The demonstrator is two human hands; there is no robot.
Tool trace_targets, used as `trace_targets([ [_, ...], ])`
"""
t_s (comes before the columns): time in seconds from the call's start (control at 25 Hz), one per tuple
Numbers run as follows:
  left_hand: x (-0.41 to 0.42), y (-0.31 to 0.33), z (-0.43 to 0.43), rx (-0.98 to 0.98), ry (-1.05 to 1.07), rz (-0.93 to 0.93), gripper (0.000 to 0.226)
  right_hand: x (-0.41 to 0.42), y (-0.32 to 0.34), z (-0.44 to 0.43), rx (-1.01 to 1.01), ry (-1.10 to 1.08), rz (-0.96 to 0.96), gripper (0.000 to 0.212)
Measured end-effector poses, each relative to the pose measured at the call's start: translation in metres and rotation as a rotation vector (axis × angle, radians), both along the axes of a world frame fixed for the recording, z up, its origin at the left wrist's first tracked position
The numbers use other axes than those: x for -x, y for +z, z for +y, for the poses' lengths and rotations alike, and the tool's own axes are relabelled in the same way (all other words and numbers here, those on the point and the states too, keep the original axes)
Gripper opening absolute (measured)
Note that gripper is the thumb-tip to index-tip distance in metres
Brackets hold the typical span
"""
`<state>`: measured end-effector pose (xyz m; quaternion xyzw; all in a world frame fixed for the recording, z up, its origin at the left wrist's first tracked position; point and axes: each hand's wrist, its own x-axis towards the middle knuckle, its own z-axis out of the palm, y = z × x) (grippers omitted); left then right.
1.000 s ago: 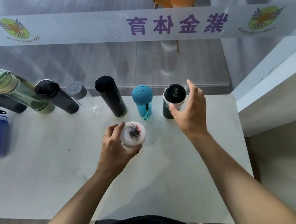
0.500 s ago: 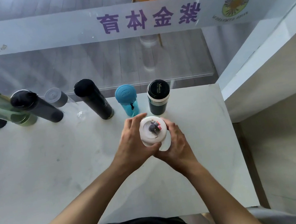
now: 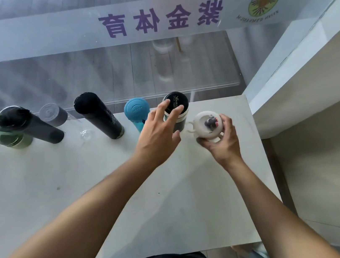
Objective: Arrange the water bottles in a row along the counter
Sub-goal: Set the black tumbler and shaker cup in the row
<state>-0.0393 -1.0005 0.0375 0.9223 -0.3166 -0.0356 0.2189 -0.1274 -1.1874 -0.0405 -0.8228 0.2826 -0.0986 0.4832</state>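
White bottle (image 3: 208, 126) sits at the far right end of the row on the counter (image 3: 176, 205), just beside the black-lidded tumbler (image 3: 176, 111). Right hand (image 3: 222, 143) clamped around it from 5 o'clock. Left hand (image 3: 157, 133) at its 9 o'clock, fingers spread, gripping nothing, fingertips over the tumbler lid. Teal bottle (image 3: 137, 112), tall black flask (image 3: 98, 115) and more bottles run on toward 9 o'clock.

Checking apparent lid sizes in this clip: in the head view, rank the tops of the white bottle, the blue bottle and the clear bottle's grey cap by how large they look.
1. white bottle top, though held nearer the camera by the right hand.
2. blue bottle lid, nearly alike.
3. clear bottle's grey cap, smallest.
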Motion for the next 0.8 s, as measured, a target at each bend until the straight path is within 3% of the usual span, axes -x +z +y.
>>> trace_targets([
  [0.2, -0.043, -0.001, -0.031, -0.146, 0.013, 0.077, 0.082, -0.034, -0.011, -0.027, -0.025, -0.037, 0.026, 0.089],
  [0.32, -0.059, -0.006, -0.041, -0.214, -0.009, 0.162, 0.079, -0.045, -0.014, -0.035, -0.041, -0.046, 0.042, 0.087],
  [0.8, -0.076, -0.012, -0.046, -0.184, -0.028, 0.170, 0.072, -0.057, -0.012, -0.039, -0.046, -0.040, 0.038, 0.088],
])
